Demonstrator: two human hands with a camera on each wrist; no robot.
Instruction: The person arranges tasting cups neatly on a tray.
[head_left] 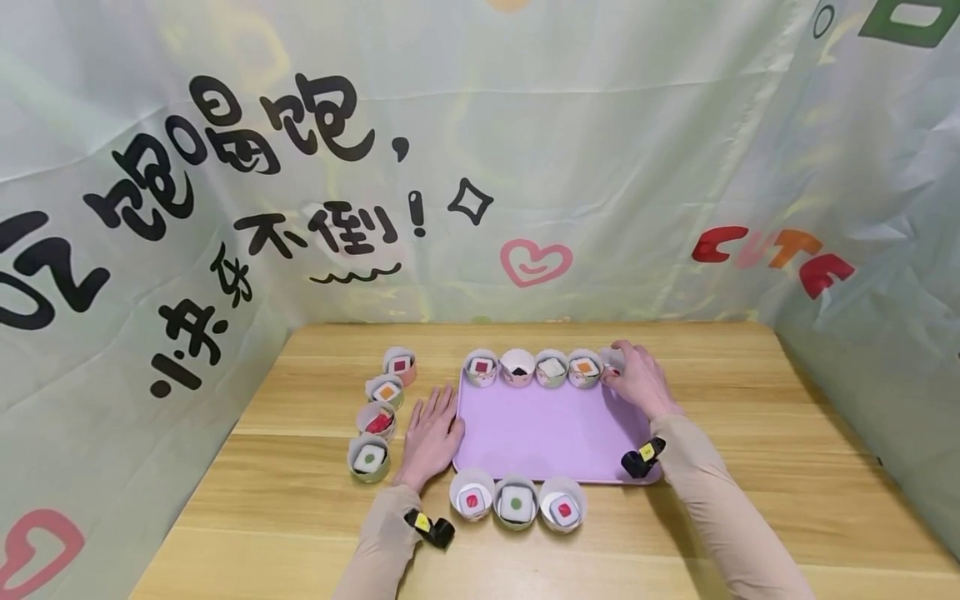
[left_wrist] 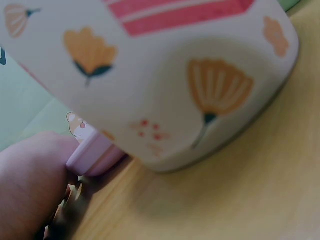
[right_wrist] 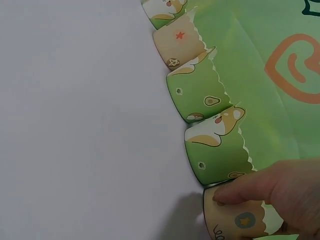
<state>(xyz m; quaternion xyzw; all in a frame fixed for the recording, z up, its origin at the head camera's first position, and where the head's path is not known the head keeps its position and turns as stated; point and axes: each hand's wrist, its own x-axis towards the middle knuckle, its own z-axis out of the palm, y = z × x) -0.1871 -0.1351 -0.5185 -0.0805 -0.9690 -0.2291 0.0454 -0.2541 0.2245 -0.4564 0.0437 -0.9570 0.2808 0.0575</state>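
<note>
On the wooden table lies a shallow lilac tray point(head_left: 551, 433), with a row of patterned paper cups along its far edge. My right hand point(head_left: 641, 383) grips the rightmost cup point(head_left: 612, 359) at the far right corner; the right wrist view shows a fingertip on the beige wall of this cup point(right_wrist: 245, 217), right beside a green cup point(right_wrist: 220, 150). My left hand point(head_left: 430, 437) rests with extended fingers at the tray's left edge, its thumb at the rim. A flower-printed cup point(left_wrist: 165, 90) fills much of the left wrist view.
Several cups, among them an orange-marked one point(head_left: 386, 390) and a green-dotted one point(head_left: 369, 458), line up left of my left hand. Three more, the middle one a green-dotted cup point(head_left: 516, 503), stand at the tray's near edge. A printed cloth backdrop point(head_left: 420, 300) rises behind the table.
</note>
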